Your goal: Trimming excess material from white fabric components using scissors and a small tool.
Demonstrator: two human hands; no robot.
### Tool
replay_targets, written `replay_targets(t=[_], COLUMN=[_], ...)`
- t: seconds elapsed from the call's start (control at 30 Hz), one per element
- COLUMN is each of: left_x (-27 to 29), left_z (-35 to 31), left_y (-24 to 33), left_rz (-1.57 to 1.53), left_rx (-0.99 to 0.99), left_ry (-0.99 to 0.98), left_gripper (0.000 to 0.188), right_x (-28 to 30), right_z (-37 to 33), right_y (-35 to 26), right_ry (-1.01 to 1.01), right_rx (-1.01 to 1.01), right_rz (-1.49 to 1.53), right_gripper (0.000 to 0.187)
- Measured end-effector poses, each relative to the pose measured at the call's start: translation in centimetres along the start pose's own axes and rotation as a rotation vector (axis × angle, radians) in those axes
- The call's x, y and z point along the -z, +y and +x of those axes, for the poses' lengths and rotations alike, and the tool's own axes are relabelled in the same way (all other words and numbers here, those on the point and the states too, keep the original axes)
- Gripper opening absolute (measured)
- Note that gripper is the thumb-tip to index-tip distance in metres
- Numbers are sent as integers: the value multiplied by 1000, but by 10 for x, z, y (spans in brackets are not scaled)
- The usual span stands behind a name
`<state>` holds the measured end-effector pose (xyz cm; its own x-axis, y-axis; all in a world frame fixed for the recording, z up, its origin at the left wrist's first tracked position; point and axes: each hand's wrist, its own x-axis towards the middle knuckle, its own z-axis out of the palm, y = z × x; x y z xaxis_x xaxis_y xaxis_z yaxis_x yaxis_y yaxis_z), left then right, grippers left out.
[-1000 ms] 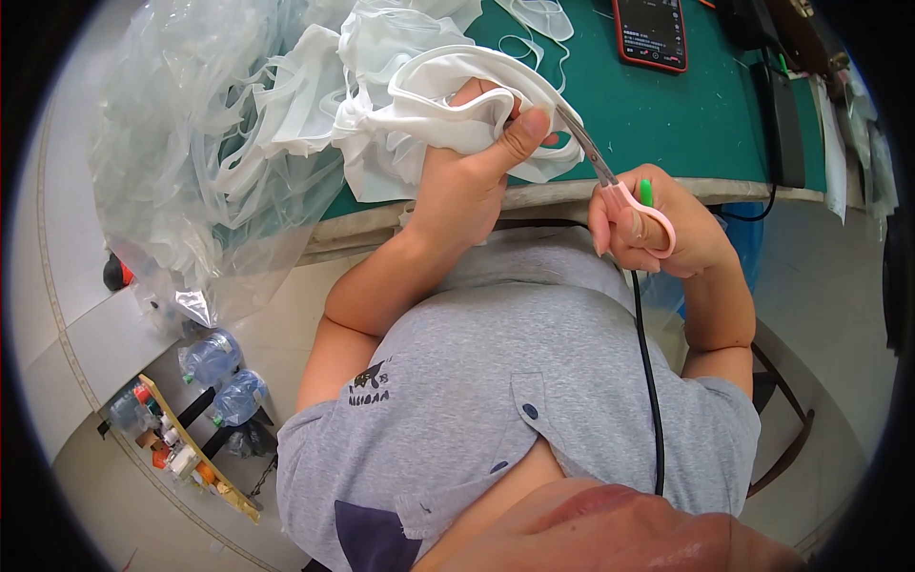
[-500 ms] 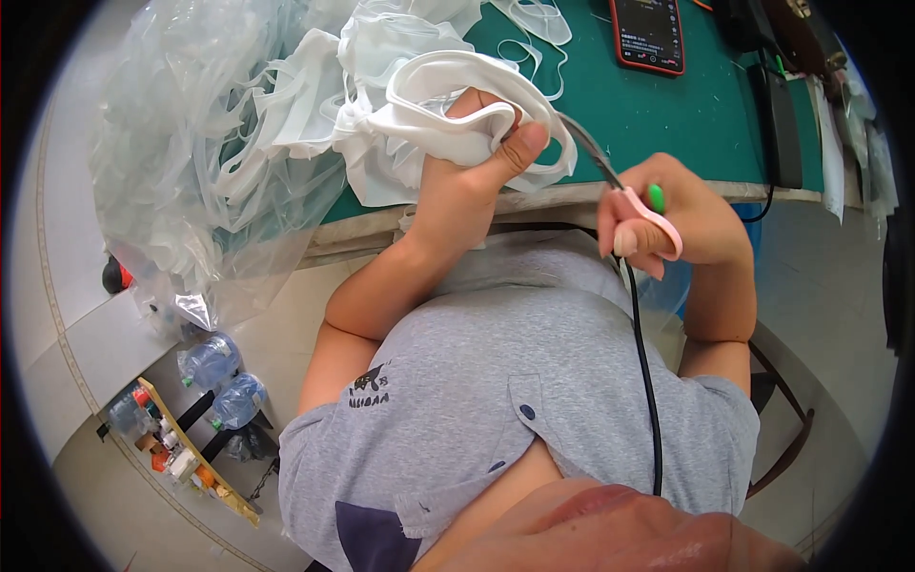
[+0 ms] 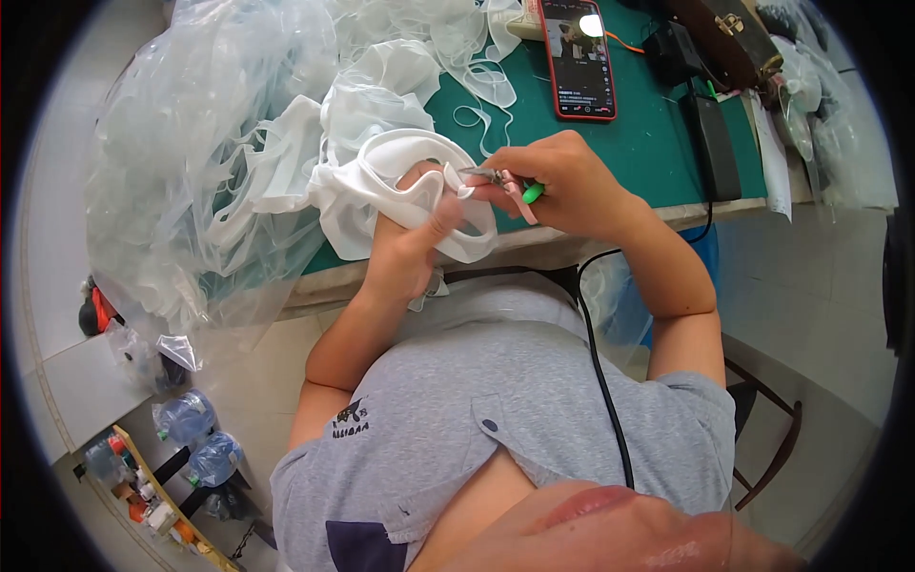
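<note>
My left hand (image 3: 417, 238) is closed on a white fabric piece (image 3: 357, 191) with looped, banded edges, thumb and fingers pinching one folded edge. The fabric hangs over the table's near edge. My right hand (image 3: 567, 181) grips small scissors (image 3: 513, 194) with pink handles and short metal blades. A bright green bit (image 3: 533, 194) shows beside the handle. The blade tips meet the pinched fabric edge, close to my left thumb; whether the blades are parted is too small to tell. More of the white fabric lies heaped beyond my left hand.
Clear plastic bags (image 3: 181, 181) with white pieces cover the left of the green table top (image 3: 648, 162). A red-cased phone (image 3: 581, 67), a black power strip (image 3: 713, 148) and a brown bag (image 3: 729, 38) lie to the right. A black cable (image 3: 596, 353) runs down my front.
My right hand has moved left and up, bringing the scissors from beside the fabric to its pinched edge. The view has shifted; the left hand still holds the fabric.
</note>
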<state>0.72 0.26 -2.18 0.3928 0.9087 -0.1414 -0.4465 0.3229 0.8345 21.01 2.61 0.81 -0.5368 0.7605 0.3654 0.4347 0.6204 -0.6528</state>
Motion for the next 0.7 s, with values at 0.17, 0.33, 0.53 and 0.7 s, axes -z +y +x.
replay_targets(t=[0.17,0.33,0.53,0.7], left_x=[-5,10,13,18], left_z=[-1,-5,-8,-6], left_y=[8,7,13,19], left_rz=[28,237,524,482], left_rx=[27,132,113,73], left_ry=[-18,-124,-116,-38], left_gripper=[37,41,43,51], right_x=[7,16,36,39], right_z=[19,58,153,200], right_y=[0,3,5,30], right_ry=[-57,60,245,352], right_rx=[-75,-213,-163,10], right_rz=[188,393,371,403], right_gripper=[11,15,21,25])
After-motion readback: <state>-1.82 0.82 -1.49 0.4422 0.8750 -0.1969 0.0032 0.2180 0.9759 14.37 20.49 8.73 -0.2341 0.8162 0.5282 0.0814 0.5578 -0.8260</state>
